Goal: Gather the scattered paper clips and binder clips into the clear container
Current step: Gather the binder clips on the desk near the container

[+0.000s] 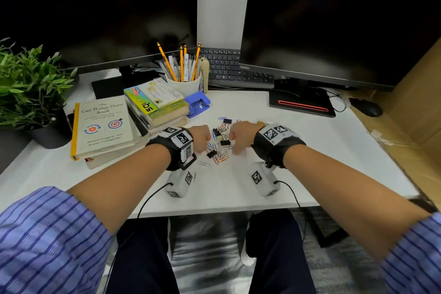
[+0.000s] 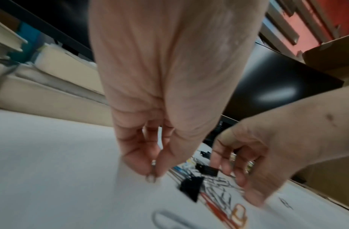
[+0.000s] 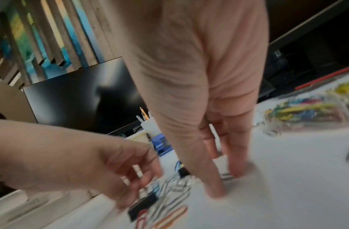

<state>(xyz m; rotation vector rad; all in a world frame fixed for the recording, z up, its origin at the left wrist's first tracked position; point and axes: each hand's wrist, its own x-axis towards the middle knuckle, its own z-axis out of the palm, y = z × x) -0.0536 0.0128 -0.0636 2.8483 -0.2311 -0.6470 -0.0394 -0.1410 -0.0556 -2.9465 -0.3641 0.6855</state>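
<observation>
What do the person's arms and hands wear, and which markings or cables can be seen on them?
Both forearms are bare; blue-and-purple striped sleeves are pushed up. Each wrist carries a black strap with white square-code tags, and a white camera box with the same black-and-white tags hangs under each wrist. A thin black cable runs from each box. The left hand and right hand are bare.

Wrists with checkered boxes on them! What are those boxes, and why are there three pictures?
They are small cameras strapped to a person's wrists. The big picture comes from a camera on the person's head. The other two look along each hand. On the white desk lie coloured paper clips and black binder clips. The left hand pinches a small silvery clip. The right hand reaches its fingers down to the desk by the clips. Whether it holds anything is too blurry to tell.
</observation>
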